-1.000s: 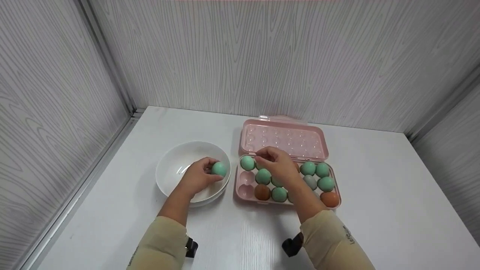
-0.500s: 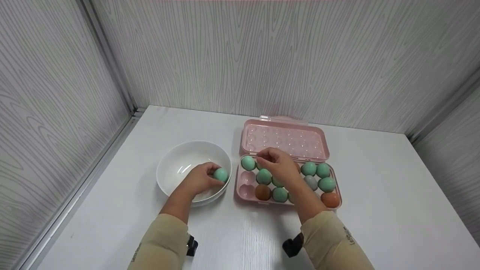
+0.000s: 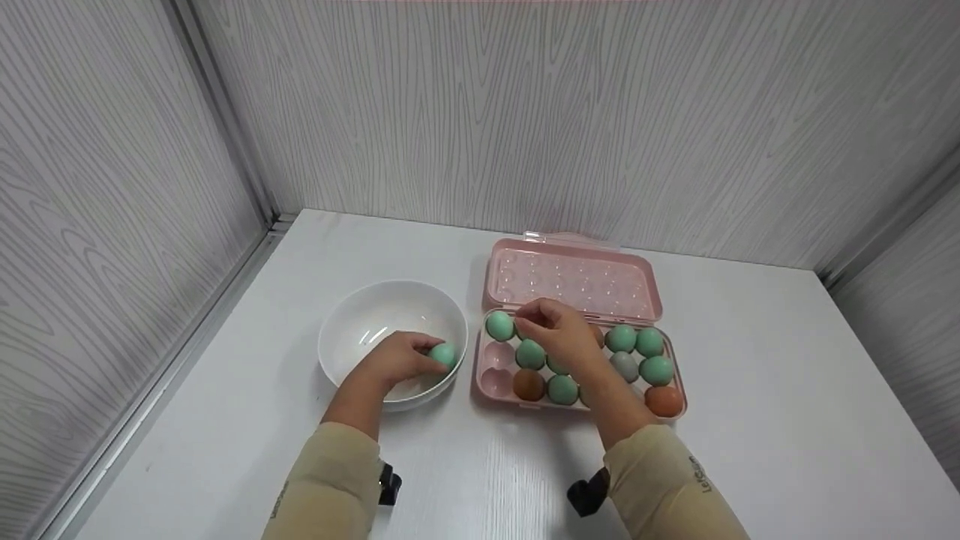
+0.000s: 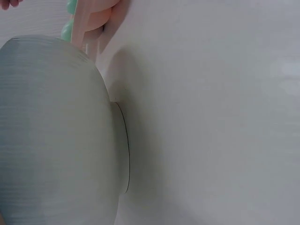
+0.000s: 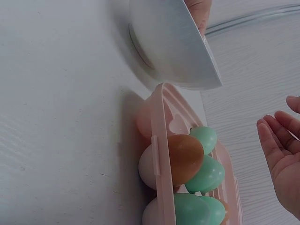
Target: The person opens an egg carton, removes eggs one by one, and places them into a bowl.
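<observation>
Head view: white table [image 3: 765,375], woodgrain walls [image 3: 480,112].

Dark lettering [image 3: 700,475] on both sleeves [image 3: 664,469] is too small and blurred to read.

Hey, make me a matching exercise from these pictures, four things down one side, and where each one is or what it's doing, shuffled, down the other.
Things
1. left hand
2. right hand
3. white bowl
4. pink lid

Places and states
A. above the egg box, holding nothing
B. open, at the far side of the egg box
C. holding a green egg
D. standing on the table, left of the egg box

Right pairs: 1-C, 2-A, 3-D, 4-B
</observation>
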{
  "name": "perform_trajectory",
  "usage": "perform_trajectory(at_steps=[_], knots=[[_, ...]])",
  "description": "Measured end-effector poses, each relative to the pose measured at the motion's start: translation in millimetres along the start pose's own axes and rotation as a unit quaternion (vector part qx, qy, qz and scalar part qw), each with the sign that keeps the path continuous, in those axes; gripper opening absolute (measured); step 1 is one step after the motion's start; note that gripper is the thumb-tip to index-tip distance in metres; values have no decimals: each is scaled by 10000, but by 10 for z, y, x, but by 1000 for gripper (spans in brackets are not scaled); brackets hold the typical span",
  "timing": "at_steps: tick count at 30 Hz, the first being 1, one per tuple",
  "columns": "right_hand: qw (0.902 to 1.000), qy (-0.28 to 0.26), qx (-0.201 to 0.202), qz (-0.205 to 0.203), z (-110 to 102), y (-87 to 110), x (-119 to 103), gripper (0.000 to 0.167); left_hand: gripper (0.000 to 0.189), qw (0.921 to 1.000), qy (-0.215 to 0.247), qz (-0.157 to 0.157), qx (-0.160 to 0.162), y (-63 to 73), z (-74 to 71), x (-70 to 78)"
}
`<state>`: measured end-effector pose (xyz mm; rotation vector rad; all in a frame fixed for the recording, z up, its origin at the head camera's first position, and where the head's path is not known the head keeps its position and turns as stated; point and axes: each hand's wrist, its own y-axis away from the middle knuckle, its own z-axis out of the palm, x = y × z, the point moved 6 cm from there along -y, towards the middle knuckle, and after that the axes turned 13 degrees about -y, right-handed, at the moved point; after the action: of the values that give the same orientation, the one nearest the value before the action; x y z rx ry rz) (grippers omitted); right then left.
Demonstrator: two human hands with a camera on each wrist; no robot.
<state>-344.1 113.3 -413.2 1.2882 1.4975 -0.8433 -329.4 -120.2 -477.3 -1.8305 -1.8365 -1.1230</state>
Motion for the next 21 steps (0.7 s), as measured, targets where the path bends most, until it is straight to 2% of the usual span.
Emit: perform_trajectory(at_steps=[5, 14, 21], knots=[[10000, -6, -23, -57, -2, 2, 20, 22, 48, 9998, -153, -92, -24, 2, -18, -20], [9997, 194, 105, 67, -23, -12, 54, 15, 43, 9994, -343, -58, 29, 33, -98, -50], [9996, 239, 127, 38, -55, -28, 103, 15, 46, 9996, -75, -280, -27, 65, -169, -97]])
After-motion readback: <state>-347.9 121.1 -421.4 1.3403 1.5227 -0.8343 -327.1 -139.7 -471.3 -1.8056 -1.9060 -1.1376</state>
